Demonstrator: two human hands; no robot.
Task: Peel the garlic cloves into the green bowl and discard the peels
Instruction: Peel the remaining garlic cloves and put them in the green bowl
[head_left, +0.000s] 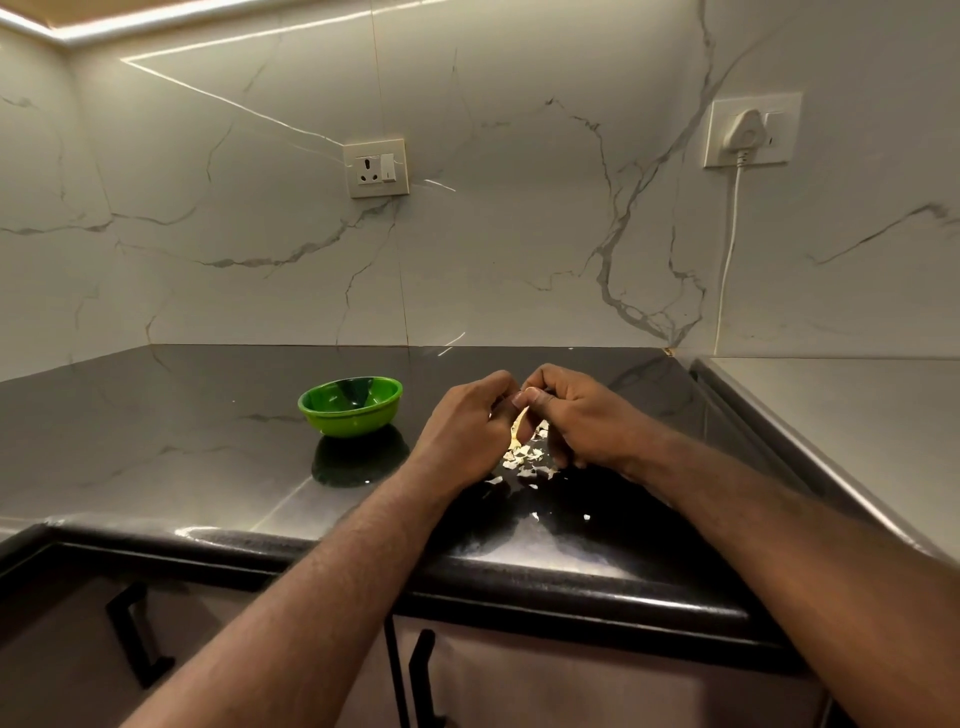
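My left hand (467, 431) and my right hand (576, 415) meet fingertip to fingertip above the dark counter, both curled round a small garlic clove that is mostly hidden between them. A pale strip of peel (519, 423) hangs down from the fingers. Below the hands lies a small heap of white garlic peels (527, 465). The green bowl (350, 406) stands on the counter to the left of my left hand, a hand's width away; I see nothing in the part of its inside that shows.
The black polished countertop (208, 441) runs to a rounded front edge (467, 577), with marble wall tiles behind. A wall socket (376, 168) is above the bowl; a plug with a white cable (727, 270) hangs at right. Cabinet handles (421, 675) show below.
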